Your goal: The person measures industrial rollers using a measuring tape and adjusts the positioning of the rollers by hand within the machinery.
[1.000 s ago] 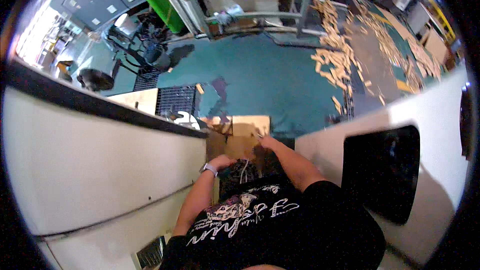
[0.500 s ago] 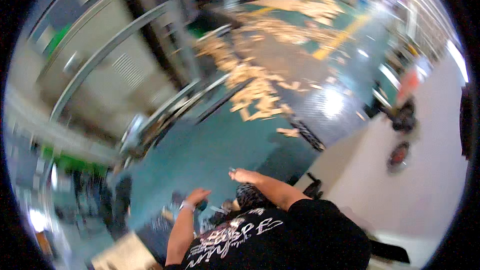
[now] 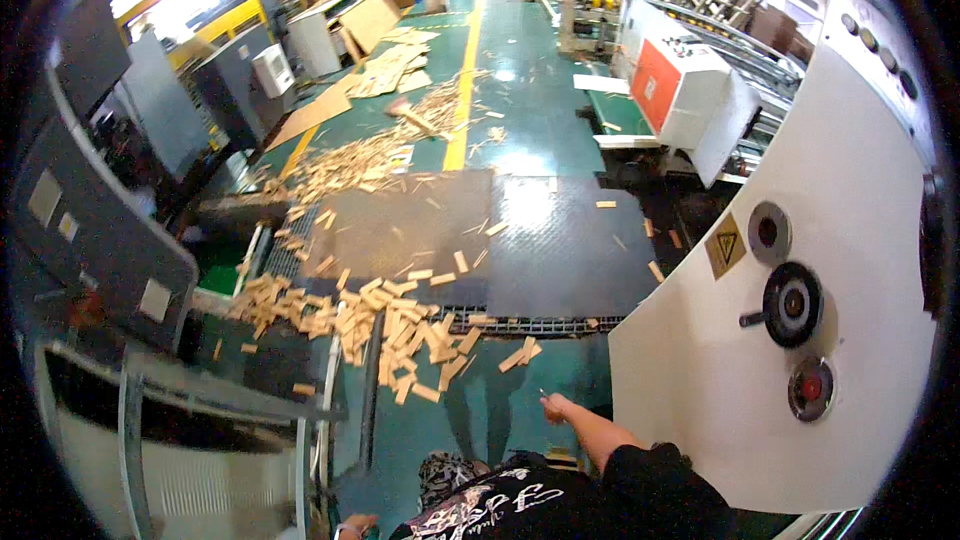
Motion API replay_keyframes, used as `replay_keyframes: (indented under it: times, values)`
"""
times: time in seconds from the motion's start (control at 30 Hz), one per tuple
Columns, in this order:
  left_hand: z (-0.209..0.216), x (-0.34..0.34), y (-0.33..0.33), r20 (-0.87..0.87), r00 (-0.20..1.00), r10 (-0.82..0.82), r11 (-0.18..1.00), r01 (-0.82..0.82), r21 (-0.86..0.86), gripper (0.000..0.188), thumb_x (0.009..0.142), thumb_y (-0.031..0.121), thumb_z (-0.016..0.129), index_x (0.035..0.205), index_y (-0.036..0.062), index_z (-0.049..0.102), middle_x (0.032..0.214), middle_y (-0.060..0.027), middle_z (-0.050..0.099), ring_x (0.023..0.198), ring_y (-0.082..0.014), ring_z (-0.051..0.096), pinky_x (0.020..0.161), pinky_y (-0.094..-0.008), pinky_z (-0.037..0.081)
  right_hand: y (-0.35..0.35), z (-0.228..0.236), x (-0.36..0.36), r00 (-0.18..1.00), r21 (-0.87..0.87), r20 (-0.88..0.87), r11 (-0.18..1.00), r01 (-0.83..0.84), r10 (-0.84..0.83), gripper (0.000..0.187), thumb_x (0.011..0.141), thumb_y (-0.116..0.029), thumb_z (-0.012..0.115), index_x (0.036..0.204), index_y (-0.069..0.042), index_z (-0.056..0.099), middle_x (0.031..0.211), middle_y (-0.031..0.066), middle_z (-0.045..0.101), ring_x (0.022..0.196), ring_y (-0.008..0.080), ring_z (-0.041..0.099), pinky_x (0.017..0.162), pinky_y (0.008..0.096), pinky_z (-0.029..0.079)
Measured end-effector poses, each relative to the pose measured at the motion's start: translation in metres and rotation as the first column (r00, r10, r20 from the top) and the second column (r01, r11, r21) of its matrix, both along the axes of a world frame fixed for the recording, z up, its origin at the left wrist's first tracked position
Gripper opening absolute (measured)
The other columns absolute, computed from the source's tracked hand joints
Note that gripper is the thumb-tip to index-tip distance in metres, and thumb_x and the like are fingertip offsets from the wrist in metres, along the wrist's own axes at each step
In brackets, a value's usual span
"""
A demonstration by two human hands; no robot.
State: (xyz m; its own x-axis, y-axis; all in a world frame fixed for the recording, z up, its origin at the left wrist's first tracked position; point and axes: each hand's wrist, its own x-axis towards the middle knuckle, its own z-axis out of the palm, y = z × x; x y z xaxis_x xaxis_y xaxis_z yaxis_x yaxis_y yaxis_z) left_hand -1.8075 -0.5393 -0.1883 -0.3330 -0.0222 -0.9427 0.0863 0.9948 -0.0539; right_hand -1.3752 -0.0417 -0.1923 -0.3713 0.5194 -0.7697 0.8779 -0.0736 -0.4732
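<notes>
Right hand [image 3: 556, 410], fingers curled on a small item [image 3: 543, 393]; left hand [image 3: 357, 523], fingers' hold unclear, wooden pieces [image 3: 400, 325] beyond

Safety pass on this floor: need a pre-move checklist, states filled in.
1. Right hand apart from the white machine panel: ok, it is out over the green floor.
2. Right hand's contents identified: cannot tell, something small shows at the fingertips.
3. Left hand fully visible: not ok, the lower edge cuts it off.
4. Floor ahead free of scraps: not ok, tan pieces lie heaped and scattered.
5. Black handwheel free of hands: ok.
</notes>
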Motion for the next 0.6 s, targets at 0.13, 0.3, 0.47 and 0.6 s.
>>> replay_keyframes:
  times: [0.13,0.3,0.47,0.6]
  values:
    - [0.003,-0.085,0.135,-0.053,0.968,-0.244,0.968,0.247,0.044,0.028,0.079,0.031,0.053,0.074,0.0041,0.062,0.066,-0.0117,0.058,0.065,-0.0259,0.056,0.057,-0.0366,0.044,0.073,0.037,0.005,0.922,-0.106,-0.193,0.941,0.321,-0.336,0.047,0.089,-0.037,0.035,0.069,0.001,0.055,0.059,0.0121,0.057,0.048,0.0220,0.054,0.044,0.0360,0.042]
    - [-0.008,-0.199,0.408,-0.248,0.631,-0.735,0.621,0.773,0.129,0.030,0.077,0.030,0.053,0.072,0.0019,0.062,0.068,-0.0152,0.060,0.065,-0.0285,0.058,0.057,-0.0384,0.045,0.112,0.068,0.012,0.599,0.021,-0.305,0.624,0.782,-0.740,0.048,0.089,-0.034,0.032,0.062,-0.002,0.056,0.052,0.0074,0.055,0.039,0.0171,0.048,0.038,0.0338,0.038]
    - [0.002,-0.186,0.795,-0.643,0.246,-0.725,-0.019,0.927,0.375,0.038,0.071,0.037,0.057,0.070,-0.0009,0.062,0.074,-0.0201,0.061,0.066,-0.0313,0.060,0.058,-0.0402,0.046,0.083,0.048,0.042,0.722,-0.117,-0.036,0.721,0.683,-0.691,0.046,0.089,-0.033,0.033,0.067,-0.001,0.057,0.052,0.0087,0.055,0.035,0.0185,0.043,0.038,0.0325,0.039]
    - [0.110,-0.033,1.021,-0.468,0.523,-0.712,0.141,0.760,0.635,0.037,0.066,0.034,0.061,0.078,-0.0012,0.062,0.072,-0.0196,0.061,0.071,-0.0328,0.060,0.064,-0.0390,0.047,0.045,-0.015,0.048,0.597,0.036,0.029,0.598,0.801,-0.801,0.037,0.086,-0.027,0.038,0.070,0.000,0.057,0.061,0.0109,0.059,0.042,0.0198,0.050,0.038,0.0333,0.039]
